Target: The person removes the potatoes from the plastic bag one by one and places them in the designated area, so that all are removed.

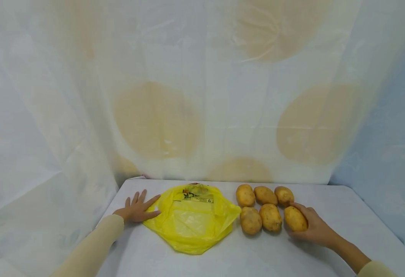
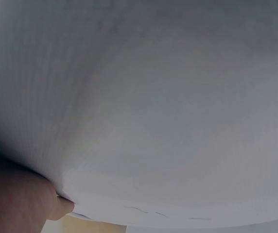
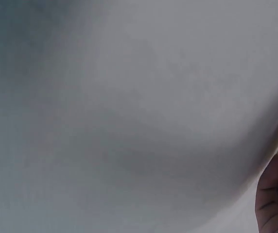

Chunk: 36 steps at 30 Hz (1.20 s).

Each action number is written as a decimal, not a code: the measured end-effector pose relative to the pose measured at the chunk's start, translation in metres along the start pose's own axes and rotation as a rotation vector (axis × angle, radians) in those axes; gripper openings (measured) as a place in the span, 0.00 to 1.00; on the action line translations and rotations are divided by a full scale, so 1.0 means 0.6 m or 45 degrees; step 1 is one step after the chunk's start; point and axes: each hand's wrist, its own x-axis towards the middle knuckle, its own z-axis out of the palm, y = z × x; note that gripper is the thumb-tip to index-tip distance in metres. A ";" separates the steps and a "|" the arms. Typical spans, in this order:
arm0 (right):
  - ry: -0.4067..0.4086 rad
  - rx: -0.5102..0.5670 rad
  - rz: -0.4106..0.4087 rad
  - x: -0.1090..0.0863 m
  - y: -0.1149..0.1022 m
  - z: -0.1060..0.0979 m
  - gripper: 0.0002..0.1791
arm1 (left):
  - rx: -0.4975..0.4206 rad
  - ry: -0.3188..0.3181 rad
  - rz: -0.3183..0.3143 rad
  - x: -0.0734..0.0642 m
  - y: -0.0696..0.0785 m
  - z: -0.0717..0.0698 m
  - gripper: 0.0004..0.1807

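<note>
A yellow plastic bag (image 1: 193, 223) with dark print lies flat on the white table. My left hand (image 1: 137, 209) rests at the bag's left edge with its fingers spread. On the right, my right hand (image 1: 314, 227) grips a potato (image 1: 295, 219) from its right side, fingers at the far end and thumb at the near end. Several other potatoes (image 1: 271, 217) sit in two rows between the bag and that hand. The left wrist view catches only part of the left hand (image 2: 20, 204); the right wrist view shows a little of the right hand (image 3: 274, 201) at its edge.
The white-covered table (image 1: 258, 257) ends at a hanging sheet with tan circles (image 1: 157, 119) behind it. Pale sheeting (image 1: 26, 154) hangs on the left, and a bluish sheet (image 1: 389, 165) on the right.
</note>
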 end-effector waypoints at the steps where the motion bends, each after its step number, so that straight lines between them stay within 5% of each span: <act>1: -0.007 -0.002 -0.006 0.001 0.003 0.003 0.55 | -0.007 0.000 0.000 -0.002 0.002 -0.002 0.49; 13: -0.055 -0.087 0.009 0.006 -0.002 0.020 0.59 | -0.041 0.069 0.002 -0.006 0.003 0.001 0.49; 18: -0.106 0.007 0.003 0.005 -0.002 0.007 0.55 | -0.070 0.177 0.077 -0.004 0.012 -0.015 0.51; 23: -0.087 0.069 0.004 0.014 -0.004 -0.001 0.54 | -0.058 0.244 0.188 0.006 0.018 -0.020 0.36; 27: -0.086 0.074 0.026 0.019 -0.003 -0.001 0.53 | -0.059 0.224 0.213 0.006 0.022 -0.018 0.28; 36: -0.090 0.079 0.071 0.014 0.009 0.013 0.52 | -0.099 0.121 0.138 -0.003 0.033 -0.016 0.30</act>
